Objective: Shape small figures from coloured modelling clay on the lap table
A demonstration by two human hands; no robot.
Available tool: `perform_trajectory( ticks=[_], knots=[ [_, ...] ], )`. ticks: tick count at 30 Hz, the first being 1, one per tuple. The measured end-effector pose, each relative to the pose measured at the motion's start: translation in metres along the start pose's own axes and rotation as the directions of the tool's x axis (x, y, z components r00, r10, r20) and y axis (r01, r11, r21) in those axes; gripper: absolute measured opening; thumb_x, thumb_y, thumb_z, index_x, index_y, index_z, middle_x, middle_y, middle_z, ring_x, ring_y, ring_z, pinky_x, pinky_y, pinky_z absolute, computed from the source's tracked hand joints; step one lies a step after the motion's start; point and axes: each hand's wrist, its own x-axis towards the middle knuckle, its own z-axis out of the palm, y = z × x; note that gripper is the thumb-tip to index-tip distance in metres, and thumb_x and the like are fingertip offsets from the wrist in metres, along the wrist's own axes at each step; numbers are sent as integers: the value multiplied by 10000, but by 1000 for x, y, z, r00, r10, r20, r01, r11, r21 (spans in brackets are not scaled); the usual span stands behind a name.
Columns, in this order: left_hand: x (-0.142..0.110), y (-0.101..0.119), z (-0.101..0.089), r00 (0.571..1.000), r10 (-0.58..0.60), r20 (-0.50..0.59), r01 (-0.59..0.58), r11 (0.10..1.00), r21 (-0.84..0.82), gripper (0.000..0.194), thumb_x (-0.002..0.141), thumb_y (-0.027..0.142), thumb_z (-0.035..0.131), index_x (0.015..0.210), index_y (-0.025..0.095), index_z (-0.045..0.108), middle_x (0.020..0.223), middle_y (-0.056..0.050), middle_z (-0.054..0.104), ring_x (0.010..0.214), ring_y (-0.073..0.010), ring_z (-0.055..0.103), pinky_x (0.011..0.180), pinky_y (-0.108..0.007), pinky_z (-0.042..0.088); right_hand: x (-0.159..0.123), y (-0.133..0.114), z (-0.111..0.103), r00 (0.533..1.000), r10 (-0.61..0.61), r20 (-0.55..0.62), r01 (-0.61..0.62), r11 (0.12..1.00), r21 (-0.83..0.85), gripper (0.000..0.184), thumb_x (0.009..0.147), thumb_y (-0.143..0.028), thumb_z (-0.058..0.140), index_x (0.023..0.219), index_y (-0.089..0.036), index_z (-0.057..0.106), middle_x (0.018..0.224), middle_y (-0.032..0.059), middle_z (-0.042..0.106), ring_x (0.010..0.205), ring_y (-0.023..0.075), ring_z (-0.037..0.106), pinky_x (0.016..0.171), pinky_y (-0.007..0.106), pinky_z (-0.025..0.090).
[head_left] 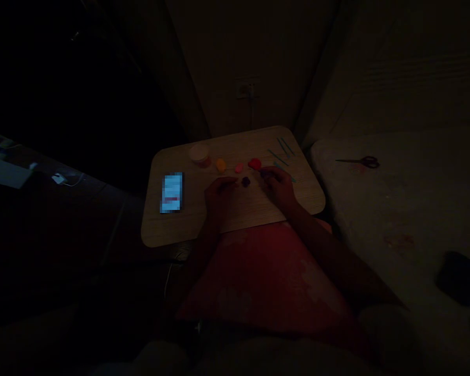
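Note:
The scene is very dim. On a small wooden table (196,214), my right hand (280,185) pinches a dark purple lump of modelling clay (265,173). A second dark purple lump (246,181) lies between my hands. My left hand (220,192) rests just left of that lump, its fingers stretched toward it, with nothing visible in them. Beyond my hands are an orange lump (220,165), a pink lump (238,167) and a red lump (254,164). The red one is close to my right fingertips.
A round tub (199,154) stands at the back left, and a lit phone (171,193) lies left of my hands. Several thin blue-green sticks (285,149) lie at the back right. Scissors (362,161) rest on the pale surface to the right. A red cushion (258,277) is below the table's near edge.

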Motion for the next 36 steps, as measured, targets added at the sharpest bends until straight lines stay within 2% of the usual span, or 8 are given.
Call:
perform_trajectory(
  ticks=[6,10,13,18,21,28,32,36],
  knots=[
    [2,4,0,995,-24,-99,30,997,64,251,630,240,900,771,184,700,750,7,723,714,-149,681,686,-252,559,0,-1,-1,1000,13,8,-13,1000,14,239,783,-388,730,955,-224,758,772,2,682,584,118,509,520,249,412],
    [2,2,0,996,-44,-80,48,998,51,124,801,295,787,829,184,741,715,-5,721,660,-145,671,657,-257,550,0,0,-1,1000,-2,21,2,1000,1,230,813,-402,717,957,-223,745,741,-1,652,567,115,499,511,252,385],
    [2,2,0,999,-15,-45,16,999,33,177,884,348,717,884,182,778,750,-36,753,668,-158,690,668,-275,566,0,1,-1,1000,-11,29,11,1000,-11,227,827,-413,698,949,-225,733,735,-3,635,562,116,497,515,257,380],
    [0,3,0,1000,10,-2,-10,999,42,149,802,283,788,927,202,802,961,-62,809,856,-193,755,819,-319,611,0,1,-1,1000,-11,21,12,999,-46,244,821,-399,682,985,-226,736,757,3,653,579,122,507,525,255,396],
    [0,2,0,1000,2,-18,-1,999,51,146,734,241,833,864,195,783,908,-46,799,867,-194,751,839,-319,606,0,0,-1,1000,-13,4,13,999,-40,251,803,-397,688,973,-219,738,808,15,672,600,118,508,534,250,394],
    [1,8,0,998,0,-57,5,996,94,239,639,242,894,796,181,726,796,-6,736,751,-154,685,709,-262,563,0,-3,-1,1000,-22,13,22,999,-46,253,790,-408,691,955,-221,735,776,5,659,592,121,509,544,260,404],
    [0,12,0,996,-36,-82,46,992,116,221,663,278,883,757,187,705,757,1,724,717,-148,667,667,-248,540,-1,-4,0,1000,-7,18,7,999,-39,261,792,-411,681,966,-225,737,775,5,659,591,124,512,535,258,404],
    [-1,11,0,996,-58,-70,64,994,84,164,778,328,796,749,187,719,673,0,692,649,-140,642,634,-244,523,-1,-5,-1,1000,-2,5,2,999,-48,252,785,-395,684,961,-223,743,772,7,670,591,124,506,533,256,400]
  ],
)
